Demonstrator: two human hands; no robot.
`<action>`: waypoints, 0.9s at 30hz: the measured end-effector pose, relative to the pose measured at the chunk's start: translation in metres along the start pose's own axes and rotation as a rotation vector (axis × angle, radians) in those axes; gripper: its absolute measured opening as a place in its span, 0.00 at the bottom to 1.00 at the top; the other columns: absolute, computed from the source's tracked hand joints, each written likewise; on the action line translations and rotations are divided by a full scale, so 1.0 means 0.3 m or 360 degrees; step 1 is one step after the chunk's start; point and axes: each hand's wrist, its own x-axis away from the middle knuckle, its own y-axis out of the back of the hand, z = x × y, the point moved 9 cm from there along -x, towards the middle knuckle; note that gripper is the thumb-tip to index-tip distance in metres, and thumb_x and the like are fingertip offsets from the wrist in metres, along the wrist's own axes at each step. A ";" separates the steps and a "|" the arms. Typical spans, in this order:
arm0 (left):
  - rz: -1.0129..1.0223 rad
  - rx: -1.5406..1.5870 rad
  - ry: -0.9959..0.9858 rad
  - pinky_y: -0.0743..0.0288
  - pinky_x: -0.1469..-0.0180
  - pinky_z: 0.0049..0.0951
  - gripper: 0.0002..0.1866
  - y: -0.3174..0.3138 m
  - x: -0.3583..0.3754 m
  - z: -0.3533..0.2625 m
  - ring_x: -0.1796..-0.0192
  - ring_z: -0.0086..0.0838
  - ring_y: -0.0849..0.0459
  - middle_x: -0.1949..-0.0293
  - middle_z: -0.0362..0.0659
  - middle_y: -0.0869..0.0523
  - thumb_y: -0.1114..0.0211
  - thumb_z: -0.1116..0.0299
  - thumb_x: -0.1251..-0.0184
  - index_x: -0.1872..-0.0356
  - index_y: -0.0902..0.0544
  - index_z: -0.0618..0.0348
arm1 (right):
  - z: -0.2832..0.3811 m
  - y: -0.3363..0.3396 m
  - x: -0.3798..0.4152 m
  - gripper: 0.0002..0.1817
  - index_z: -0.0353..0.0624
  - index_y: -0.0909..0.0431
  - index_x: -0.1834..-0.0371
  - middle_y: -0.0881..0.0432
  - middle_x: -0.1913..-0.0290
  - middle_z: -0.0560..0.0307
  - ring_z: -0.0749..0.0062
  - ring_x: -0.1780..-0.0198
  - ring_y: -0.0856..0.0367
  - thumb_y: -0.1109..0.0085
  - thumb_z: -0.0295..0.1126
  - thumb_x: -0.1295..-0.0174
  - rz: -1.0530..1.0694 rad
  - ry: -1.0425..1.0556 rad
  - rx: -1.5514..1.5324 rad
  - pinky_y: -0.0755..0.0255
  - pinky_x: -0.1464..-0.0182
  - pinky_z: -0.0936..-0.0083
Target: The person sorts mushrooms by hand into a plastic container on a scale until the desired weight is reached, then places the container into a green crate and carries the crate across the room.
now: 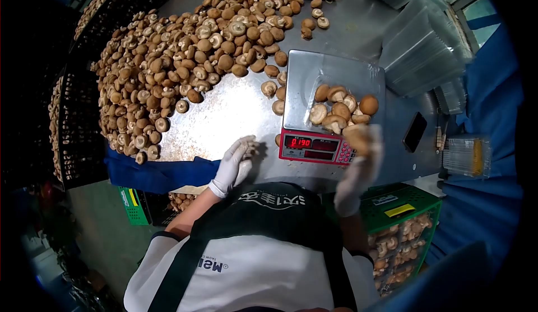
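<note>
While the red scale (316, 144) is reading under its clear tray (336, 76) of mushrooms (340, 110), we are bringing one more mushroom (357, 137) over in our gloved right hand (358, 172), fingers closed around it. Our left hand (234, 163) is resting curled on the worktop (224, 116), apparently pinching another. Judging by this, we are topping up the weighed portion; next calls for a gentle drop.

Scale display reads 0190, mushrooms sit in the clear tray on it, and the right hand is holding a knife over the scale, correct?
Not quite. In the head view the right hand holds a mushroom, not a knife, by the scale; the rest stands.
</note>
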 end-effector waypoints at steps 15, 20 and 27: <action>-0.0233 0.0159 0.0144 0.22 0.50 0.28 0.19 0.108 -0.017 0.058 0.56 0.28 0.18 0.48 0.47 0.17 0.48 0.63 0.22 0.36 0.29 0.59 | -0.033 -0.304 0.163 0.21 0.43 0.20 0.42 0.19 0.47 0.52 0.56 0.39 0.27 0.36 0.29 0.40 0.0996 -0.0083 0.0343 0.33 0.36 0.63; -0.0248 0.0479 0.0204 0.24 0.50 0.30 0.21 0.130 -0.077 0.046 0.53 0.30 0.17 0.45 0.47 0.19 0.47 0.61 0.23 0.33 0.32 0.53 | 0.014 -0.142 -0.102 0.23 0.44 0.21 0.42 0.20 0.48 0.55 0.59 0.44 0.26 0.33 0.27 0.43 0.0414 0.0356 0.1215 0.33 0.40 0.60; 0.0258 0.0668 0.0325 0.19 0.48 0.36 0.29 -0.055 -0.054 0.045 0.46 0.35 0.18 0.41 0.48 0.21 0.51 0.44 0.23 0.31 0.32 0.51 | 0.078 -0.199 -0.095 0.18 0.42 0.18 0.48 0.18 0.57 0.56 0.63 0.55 0.24 0.30 0.29 0.43 0.0262 0.0395 0.0714 0.31 0.49 0.65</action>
